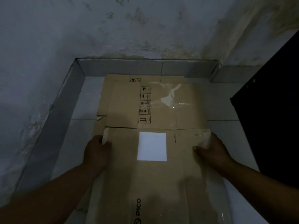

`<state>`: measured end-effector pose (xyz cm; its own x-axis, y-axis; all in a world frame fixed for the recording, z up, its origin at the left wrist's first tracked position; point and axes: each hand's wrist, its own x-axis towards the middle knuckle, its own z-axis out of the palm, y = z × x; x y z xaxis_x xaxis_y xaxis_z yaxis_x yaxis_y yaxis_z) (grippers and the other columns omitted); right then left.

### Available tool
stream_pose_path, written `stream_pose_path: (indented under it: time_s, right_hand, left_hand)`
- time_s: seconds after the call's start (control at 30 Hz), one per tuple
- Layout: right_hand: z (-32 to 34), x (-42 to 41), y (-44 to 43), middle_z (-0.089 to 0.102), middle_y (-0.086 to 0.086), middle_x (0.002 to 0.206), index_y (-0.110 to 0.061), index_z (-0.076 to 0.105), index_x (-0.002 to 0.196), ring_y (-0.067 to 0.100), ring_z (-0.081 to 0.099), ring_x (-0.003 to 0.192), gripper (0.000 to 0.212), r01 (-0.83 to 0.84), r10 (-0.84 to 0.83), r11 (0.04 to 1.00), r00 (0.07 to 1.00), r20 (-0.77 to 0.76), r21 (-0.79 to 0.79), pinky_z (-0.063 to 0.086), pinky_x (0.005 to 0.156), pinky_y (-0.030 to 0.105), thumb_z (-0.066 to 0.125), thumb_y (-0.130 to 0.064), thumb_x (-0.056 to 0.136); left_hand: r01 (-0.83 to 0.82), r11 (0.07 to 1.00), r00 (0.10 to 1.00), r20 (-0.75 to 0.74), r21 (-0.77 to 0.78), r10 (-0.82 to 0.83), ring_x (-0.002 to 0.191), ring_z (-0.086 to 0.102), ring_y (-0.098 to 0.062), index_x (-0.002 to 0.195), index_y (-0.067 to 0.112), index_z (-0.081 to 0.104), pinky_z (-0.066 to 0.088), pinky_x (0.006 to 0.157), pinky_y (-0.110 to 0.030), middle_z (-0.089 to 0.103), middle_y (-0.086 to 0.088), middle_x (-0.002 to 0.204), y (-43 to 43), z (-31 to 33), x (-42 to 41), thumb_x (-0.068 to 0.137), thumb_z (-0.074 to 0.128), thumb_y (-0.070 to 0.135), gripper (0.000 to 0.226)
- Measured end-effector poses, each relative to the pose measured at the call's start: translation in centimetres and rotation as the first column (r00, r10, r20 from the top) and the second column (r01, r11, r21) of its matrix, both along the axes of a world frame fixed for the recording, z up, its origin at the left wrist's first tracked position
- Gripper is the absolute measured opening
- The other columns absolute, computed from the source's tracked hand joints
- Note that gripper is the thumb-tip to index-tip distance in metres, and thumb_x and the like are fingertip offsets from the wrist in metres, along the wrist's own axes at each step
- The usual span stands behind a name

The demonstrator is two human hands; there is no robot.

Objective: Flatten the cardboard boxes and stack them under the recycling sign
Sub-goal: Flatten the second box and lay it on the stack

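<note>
A flattened brown cardboard box (150, 183) with a white label and "PICO" print lies under my hands, reaching the bottom edge of the view. My left hand (97, 152) grips its left edge, thumb on top. My right hand (212, 151) grips its right edge near a piece of clear tape. Its far end overlaps another flattened box (163, 110) with black handling symbols and shiny tape, lying flat on the floor. Beneath that one a third cardboard sheet (113, 81) shows at the far left. No recycling sign is in view.
The stack lies in a corner of pale floor tiles (87, 97), bounded by a grey skirting (123, 67) and stained, peeling walls (113, 29). A dark panel or door (271, 110) stands on the right. The light is dim.
</note>
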<state>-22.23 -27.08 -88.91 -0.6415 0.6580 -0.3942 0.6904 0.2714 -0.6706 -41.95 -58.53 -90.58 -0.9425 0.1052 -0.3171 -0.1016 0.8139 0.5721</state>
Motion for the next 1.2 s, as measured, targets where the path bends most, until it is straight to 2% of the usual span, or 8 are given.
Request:
stream_pose_path:
  time_s: [0.17,0.37,0.5,0.63,0.83,1.0,1.1,1.2]
  right_hand:
    - [-0.5,-2.6,-0.3,0.053,0.009,0.132,-0.016,0.041,0.137,0.029,0.054,0.118,0.08,-0.119,0.116,0.992,0.99,0.084,0.035,0.049,0.098,0.044,0.084,-0.031,0.071]
    - [-1.4,-4.4,-0.4,0.034,0.012,0.156,-0.016,0.018,0.156,0.035,0.034,0.141,0.095,-0.157,0.141,0.978,0.983,0.116,0.139,0.032,0.113,0.042,0.077,-0.034,0.084]
    - [-2.0,-5.2,0.1,0.027,0.004,0.162,-0.024,0.008,0.159,0.036,0.03,0.142,0.095,-0.201,0.178,0.968,0.972,0.152,0.15,0.031,0.111,0.044,0.065,-0.049,0.089]
    - [-2.0,-5.5,0.1,0.021,0.001,0.162,-0.027,0.0,0.159,0.035,0.027,0.139,0.09,-0.301,0.244,0.933,0.931,0.27,0.195,0.036,0.106,0.044,0.052,-0.059,0.093]
    - [-1.8,-5.9,-1.0,0.032,0.012,0.153,-0.016,0.013,0.158,0.035,0.036,0.133,0.084,-0.322,0.213,0.903,0.911,0.352,0.286,0.041,0.101,0.043,0.05,-0.056,0.095]
    - [-1.3,-5.9,-0.6,0.038,0.012,0.149,-0.018,0.019,0.156,0.035,0.039,0.132,0.083,-0.304,0.212,0.922,0.914,0.346,0.239,0.042,0.1,0.043,0.055,-0.057,0.092]
    - [0.2,-5.5,-0.9,0.032,0.013,0.15,-0.025,0.018,0.156,0.037,0.037,0.133,0.074,-0.326,0.233,0.925,0.892,0.387,0.195,0.042,0.102,0.045,0.05,-0.055,0.096]
    - [3.1,-5.4,-0.9,0.033,0.011,0.154,-0.033,0.038,0.15,0.034,0.035,0.137,0.053,-0.455,0.348,0.834,0.873,0.342,0.312,0.038,0.107,0.044,0.041,-0.045,0.099]
  left_hand:
    - [-0.159,0.987,0.985,-0.079,-0.033,0.156,0.108,0.057,-0.044,0.128,-0.001,0.055,0.046,0.082,-0.043,0.058,-0.024,0.124,-0.5,-0.2,-1.6,0.098,0.056,0.019,0.035]
    - [-0.081,0.997,0.995,-0.052,0.019,0.081,0.107,0.062,-0.039,0.14,0.014,0.053,0.055,0.089,-0.049,0.063,-0.017,0.126,-1.9,0.1,-3.0,0.091,0.065,0.038,0.055]
    - [-0.108,0.982,0.994,0.026,0.157,0.105,0.11,0.062,-0.033,0.139,0.013,0.055,0.051,0.093,-0.042,0.064,-0.005,0.123,-1.3,0.6,-4.0,0.095,0.064,0.028,0.048]
    - [0.004,0.998,0.998,-0.056,0.063,-0.001,0.115,0.061,-0.035,0.142,0.011,0.053,0.051,0.095,-0.043,0.064,-0.012,0.13,-1.6,0.0,-4.6,0.096,0.061,0.033,0.051]
    - [0.084,0.974,0.989,-0.102,-0.213,-0.107,0.099,0.062,-0.037,0.142,0.015,0.052,0.051,0.075,-0.038,0.062,-0.016,0.111,-1.5,-0.2,-4.8,0.096,0.055,0.045,0.056]
    - [0.179,0.955,0.977,-0.075,-0.236,-0.202,0.097,0.063,-0.034,0.14,0.012,0.053,0.043,0.072,-0.033,0.064,-0.014,0.107,-2.0,0.6,-4.9,0.095,0.059,0.04,0.053]
    - [0.215,0.953,0.977,0.06,-0.215,-0.207,0.111,0.061,-0.035,0.142,0.01,0.05,0.049,0.087,-0.037,0.064,-0.016,0.124,-2.1,2.4,-5.6,0.089,0.067,0.044,0.065]
    - [0.215,0.947,0.976,0.017,-0.237,-0.217,0.124,0.053,-0.039,0.143,0.005,0.047,0.045,0.1,-0.043,0.055,-0.021,0.138,-0.3,5.4,-5.5,0.087,0.067,0.05,0.075]
